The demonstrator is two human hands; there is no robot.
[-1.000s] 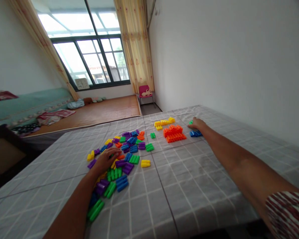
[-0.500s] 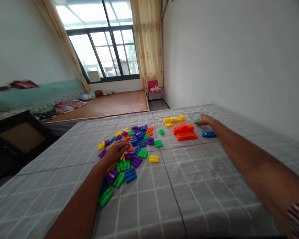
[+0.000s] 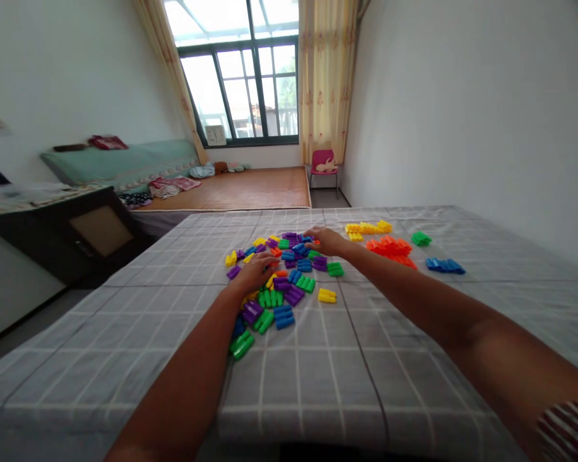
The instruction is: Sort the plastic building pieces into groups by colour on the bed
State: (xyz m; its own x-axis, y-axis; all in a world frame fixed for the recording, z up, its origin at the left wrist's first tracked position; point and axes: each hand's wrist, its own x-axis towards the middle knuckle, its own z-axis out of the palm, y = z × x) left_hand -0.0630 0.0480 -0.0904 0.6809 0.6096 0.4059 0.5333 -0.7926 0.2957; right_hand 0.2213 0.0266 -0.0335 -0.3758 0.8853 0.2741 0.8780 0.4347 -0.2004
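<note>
Two bare hands work over one mixed pile of blocks (image 3: 293, 294) on a grey checked cloth (image 3: 318, 372). My left hand (image 3: 257, 273) lies palm down on the pile's left part, its fingers loosely curved; I cannot tell whether they grip a block. My right hand (image 3: 326, 241) reaches in at the pile's far side, fingers bent down among blue and orange pieces; whether it grips one I cannot tell. I count more than twenty blocks in the pile, the exact number hidden by overlap and hands. They are glossy, in five colours (purple, blue, green, yellow, orange), each formed of short tubes joined side by side. One yellow block (image 3: 327, 296) lies apart, nearer me than the right hand. Four single-colour groups stand to that hand's right: one yellow row (image 3: 368, 228), one ridged orange stack (image 3: 390, 246) partly behind the forearm, one small green group (image 3: 420, 239) and one blue row (image 3: 444, 265).
</note>
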